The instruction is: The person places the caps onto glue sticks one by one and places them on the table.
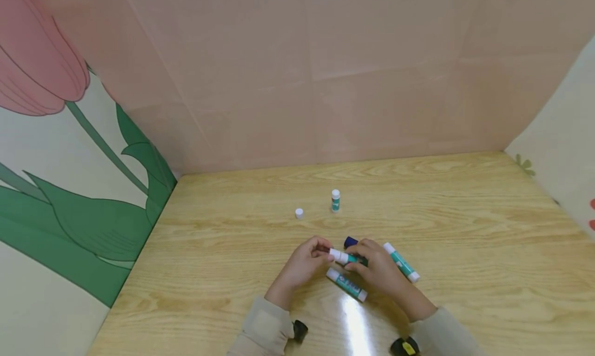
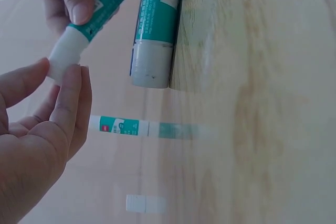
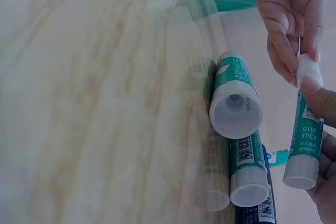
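Between both hands is a green-and-white glue stick (image 3: 307, 135), held tilted above the table. My left hand (image 1: 299, 268) pinches its white cap end (image 2: 67, 51) between thumb and fingers. My right hand (image 1: 378, 268) grips the green body, thumb on the label. Just in front of me, below the hands, lies another green glue stick (image 1: 346, 284). A third (image 1: 401, 262) lies to the right of my right hand. Behind the right hand a dark blue stick (image 1: 350, 242) shows only one end; the hand hides the rest.
Farther back on the wooden table (image 1: 223, 216) a smaller green-and-white glue stick (image 1: 335, 202) stands upright, with a loose white cap (image 1: 299, 213) to its left. A pinkish sheet (image 1: 307, 87) rises behind the table; a tulip-painted panel (image 1: 93, 232) borders the left side.
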Action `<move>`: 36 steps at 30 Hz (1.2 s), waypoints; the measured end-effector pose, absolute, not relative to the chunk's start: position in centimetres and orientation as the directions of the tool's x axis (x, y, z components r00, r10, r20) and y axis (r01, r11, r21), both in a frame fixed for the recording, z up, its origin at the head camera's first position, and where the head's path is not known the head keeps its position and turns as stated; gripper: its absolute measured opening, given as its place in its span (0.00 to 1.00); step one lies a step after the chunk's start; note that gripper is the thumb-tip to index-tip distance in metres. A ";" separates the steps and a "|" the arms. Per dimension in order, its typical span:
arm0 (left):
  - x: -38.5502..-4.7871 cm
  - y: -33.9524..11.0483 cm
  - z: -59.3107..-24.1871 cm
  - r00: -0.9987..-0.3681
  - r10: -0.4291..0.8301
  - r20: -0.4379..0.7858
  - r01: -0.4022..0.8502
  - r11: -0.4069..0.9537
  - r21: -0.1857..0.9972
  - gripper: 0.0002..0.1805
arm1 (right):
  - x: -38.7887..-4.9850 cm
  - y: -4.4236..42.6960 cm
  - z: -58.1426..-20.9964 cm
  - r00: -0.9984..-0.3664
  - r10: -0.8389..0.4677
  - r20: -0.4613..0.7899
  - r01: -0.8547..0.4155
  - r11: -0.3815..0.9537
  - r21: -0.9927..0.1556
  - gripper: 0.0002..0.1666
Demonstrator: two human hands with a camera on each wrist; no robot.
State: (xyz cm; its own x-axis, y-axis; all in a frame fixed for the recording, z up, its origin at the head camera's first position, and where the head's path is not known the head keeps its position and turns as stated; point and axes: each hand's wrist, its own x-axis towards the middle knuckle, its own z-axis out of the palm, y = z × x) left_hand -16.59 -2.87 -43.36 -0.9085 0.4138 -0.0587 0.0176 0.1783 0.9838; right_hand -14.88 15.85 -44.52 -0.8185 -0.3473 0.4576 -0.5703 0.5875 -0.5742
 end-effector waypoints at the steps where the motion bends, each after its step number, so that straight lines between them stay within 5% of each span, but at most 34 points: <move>1: -16.6 -2.9 -43.4 -0.908 0.414 -0.060 0.016 0.177 0.984 0.11 | -14.9 15.8 -44.5 -0.819 -0.348 0.457 -0.570 0.586 -0.576 0.14; 23: -16.4 -2.7 -43.3 -0.914 0.401 -0.061 0.021 0.196 0.980 0.10 | -14.8 15.7 -44.4 -0.790 -0.370 0.489 -0.608 0.579 -0.544 0.15; 36: -16.5 -2.5 -43.5 -0.912 0.406 -0.062 0.040 0.239 0.970 0.11 | -14.5 15.5 -44.1 -0.844 -0.365 0.392 -0.535 0.603 -0.592 0.13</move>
State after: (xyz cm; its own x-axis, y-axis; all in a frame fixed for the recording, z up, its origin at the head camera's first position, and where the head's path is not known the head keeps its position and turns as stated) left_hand -16.52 -2.54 -43.47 -0.9116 0.4063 -0.0623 0.0403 0.2392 0.9701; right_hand -14.50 15.47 -44.13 -0.8443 -0.3653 0.3920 -0.5354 0.6027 -0.5917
